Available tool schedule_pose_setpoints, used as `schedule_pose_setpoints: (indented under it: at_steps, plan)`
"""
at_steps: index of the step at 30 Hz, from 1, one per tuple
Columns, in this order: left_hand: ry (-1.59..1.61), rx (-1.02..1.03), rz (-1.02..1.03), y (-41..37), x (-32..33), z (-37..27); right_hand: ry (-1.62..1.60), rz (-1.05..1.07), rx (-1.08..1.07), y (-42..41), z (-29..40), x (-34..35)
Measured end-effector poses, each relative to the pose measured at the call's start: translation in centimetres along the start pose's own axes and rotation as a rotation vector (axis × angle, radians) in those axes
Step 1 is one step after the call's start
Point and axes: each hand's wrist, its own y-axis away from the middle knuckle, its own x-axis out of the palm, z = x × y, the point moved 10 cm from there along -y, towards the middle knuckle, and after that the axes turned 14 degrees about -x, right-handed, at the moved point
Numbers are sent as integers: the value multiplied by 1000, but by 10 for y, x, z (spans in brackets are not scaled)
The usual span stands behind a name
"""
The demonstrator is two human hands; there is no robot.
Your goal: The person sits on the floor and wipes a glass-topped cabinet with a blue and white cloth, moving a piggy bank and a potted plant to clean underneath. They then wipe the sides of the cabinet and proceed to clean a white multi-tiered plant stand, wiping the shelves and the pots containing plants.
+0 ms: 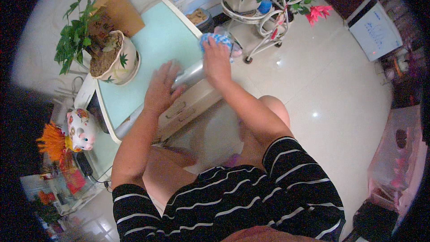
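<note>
My right hand lies over a blue-and-white patterned cloth at the far right corner of a small cabinet with a pale green top. The fingers press on the cloth and partly hide it. To its left, my left hand is spread at the cabinet's front edge, blurred and holding nothing. Whether its palm touches the surface cannot be told. A shiny grey rounded edge runs between the two hands, above a drawer front with handles.
A potted plant in a cream pot stands on the cabinet by a brown cardboard piece. A white pig figurine sits at left. A white metal plant stand on casters is beyond my right hand. Glossy tiles cover the floor.
</note>
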Motion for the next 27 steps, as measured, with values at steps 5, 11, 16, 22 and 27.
schedule_pose_setpoints:
  at_steps: [5, 11, 16, 22, 27]
  plan:
    - [138, -7, -28, -10, -2, 0, -188, 287, -67, -14, 43, 37]
    - [88, -112, -168, 10, -15, 24, -286, 372, -322, -9, 73, 34]
    - [141, -125, -243, 2, -8, 24, -103, 147, -266, 0, 38, -6]
    - [386, -269, -306, 10, -17, 48, -222, 130, -381, 17, 101, 21]
    - [563, -607, -452, 64, -18, 70, -334, 279, -428, 28, 54, 11]
